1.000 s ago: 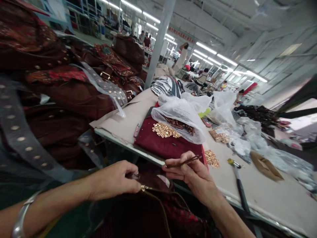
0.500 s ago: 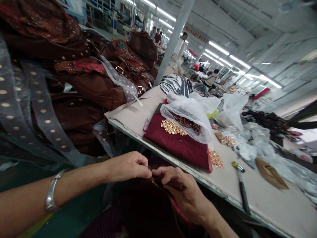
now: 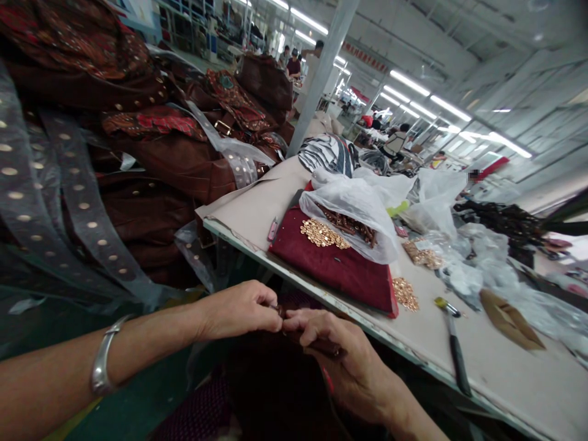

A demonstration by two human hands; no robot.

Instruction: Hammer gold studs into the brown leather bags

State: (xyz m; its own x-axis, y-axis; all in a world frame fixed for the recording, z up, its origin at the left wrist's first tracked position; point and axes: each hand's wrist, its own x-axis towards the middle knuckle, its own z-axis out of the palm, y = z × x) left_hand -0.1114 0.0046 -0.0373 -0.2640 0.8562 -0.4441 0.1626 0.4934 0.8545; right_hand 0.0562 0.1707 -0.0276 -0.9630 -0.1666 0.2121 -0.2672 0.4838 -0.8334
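A dark brown leather bag (image 3: 280, 386) lies across my lap, with a bit of red showing near its right side; much of it is in deep shadow. My left hand (image 3: 245, 309), a silver bangle on its wrist, pinches the bag's upper edge between thumb and fingers. Right beside it, my right hand (image 3: 342, 346) has its fingers curled over the same edge, the fingertips almost meeting the left thumb. Something small and brown shows between the fingertips, too dark to make out.
Brown bags (image 3: 160, 165) with studded clear strips are piled at left. On the table (image 3: 257, 202) lie a maroon pad (image 3: 331, 269) with gold studs (image 3: 324, 234), a plastic bag (image 3: 362, 202) holding brown strips, more studs (image 3: 405, 295) and a hammer (image 3: 454, 349). People work behind.
Both hands stay at the bag's edge, with the right fingers shifted slightly along it. More brown leather shows under the right fingers. The view has swung slightly left.
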